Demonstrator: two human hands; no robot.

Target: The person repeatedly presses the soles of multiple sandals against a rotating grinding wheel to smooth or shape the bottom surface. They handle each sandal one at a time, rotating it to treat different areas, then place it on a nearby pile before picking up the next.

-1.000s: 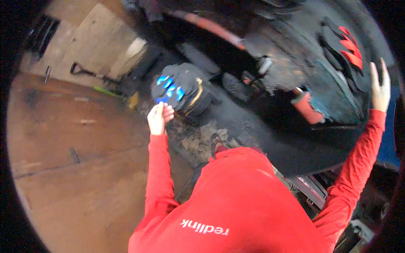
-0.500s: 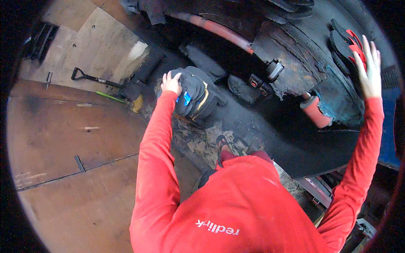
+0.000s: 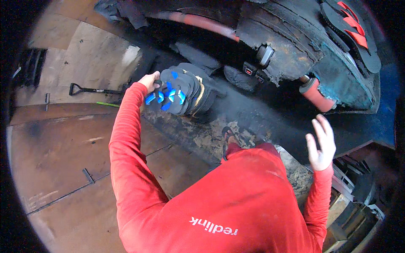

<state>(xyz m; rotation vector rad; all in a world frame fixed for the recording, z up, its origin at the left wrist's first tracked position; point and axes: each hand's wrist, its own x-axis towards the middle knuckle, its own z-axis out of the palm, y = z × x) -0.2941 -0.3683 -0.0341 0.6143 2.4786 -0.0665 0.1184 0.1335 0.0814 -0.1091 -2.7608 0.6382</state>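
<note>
Left fingers [image 3: 156, 76]: curled, at the left edge of the blue-strapped sandals; I cannot tell whether they grip one or only touch it.
Blue-strapped sandals [image 3: 175, 95]: just beside my left fingers, to their right, on top of the stack.
Stack of dark soles [image 3: 204, 99]: beneath those sandals, reaching further right from my left fingers.
Right fingers [image 3: 327, 127]: open and spread in the air, thumb apart, well away from the stack.
Red roller [image 3: 315, 95]: a little beyond my right fingertips.
Red-strapped sandals [image 3: 354, 36]: farther beyond my right fingers and to their right, on a worn cover [image 3: 344, 74].
Switch box [image 3: 249, 69]: between my two hands, farther ahead of me.
Black handle [image 3: 99, 90]: left of my left fingers.
Green stick [image 3: 107, 104]: lower left of those same fingers, near the handle.
</note>
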